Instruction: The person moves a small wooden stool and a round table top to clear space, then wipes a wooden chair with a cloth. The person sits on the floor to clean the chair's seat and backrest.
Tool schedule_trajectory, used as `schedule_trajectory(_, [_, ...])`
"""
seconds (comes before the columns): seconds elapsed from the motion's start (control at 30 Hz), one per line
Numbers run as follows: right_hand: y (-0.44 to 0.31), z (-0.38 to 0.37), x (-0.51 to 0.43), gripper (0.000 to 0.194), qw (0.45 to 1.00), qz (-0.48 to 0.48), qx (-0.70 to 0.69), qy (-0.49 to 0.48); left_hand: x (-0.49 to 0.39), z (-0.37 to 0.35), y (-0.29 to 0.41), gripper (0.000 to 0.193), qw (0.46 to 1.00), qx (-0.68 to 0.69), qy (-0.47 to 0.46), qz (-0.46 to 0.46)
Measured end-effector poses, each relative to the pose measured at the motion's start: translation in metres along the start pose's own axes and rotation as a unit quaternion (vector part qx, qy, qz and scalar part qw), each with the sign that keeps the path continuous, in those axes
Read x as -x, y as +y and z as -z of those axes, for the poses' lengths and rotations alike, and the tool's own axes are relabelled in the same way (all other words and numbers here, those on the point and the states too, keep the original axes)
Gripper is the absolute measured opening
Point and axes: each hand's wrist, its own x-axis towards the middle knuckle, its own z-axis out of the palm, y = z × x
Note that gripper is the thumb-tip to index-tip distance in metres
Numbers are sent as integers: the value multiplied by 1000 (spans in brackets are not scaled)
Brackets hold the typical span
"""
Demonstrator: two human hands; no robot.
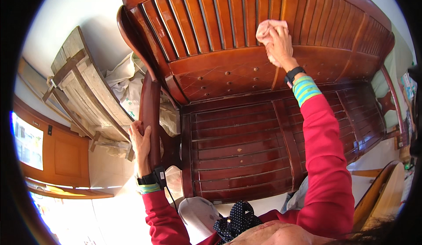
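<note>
A dark red wooden bench with a slatted seat and a tall slatted backrest fills the middle of the view. My right hand presses a bunched pink cloth against the backrest, where the upright slats meet the solid lower panel. At the bench's left end, my left hand rests on the wooden armrest, its fingers around the outer edge. Black straps circle both wrists, and a small device with a cable sits on the left one.
A folded wooden table leans by the wall at left, with white plastic bags behind it. A brown wooden door with a bright pane stands at lower left. At lower right is a curved wooden piece. Clutter lines the right edge.
</note>
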Motion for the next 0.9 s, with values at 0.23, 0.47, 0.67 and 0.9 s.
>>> schedule_trajectory(0.23, [2, 0, 12, 33, 999, 0, -31, -33, 0, 2, 2, 46, 1000, 6, -7, -3])
schedule_trajectory(0.47, [25, 61, -87, 33, 990, 40, -45, 130, -1, 0, -1, 45, 1000, 12, -3, -4])
schedule_trajectory(0.67, [39, 97, -152, 26, 975, 23, -162, 152, -2, -1, -5, 45, 1000, 26, -11, -3])
schedule_trajectory(0.9, [45, 53, -71, 45, 993, -46, -64, 91, -3, 1, -6, 44, 999, 34, -24, 11])
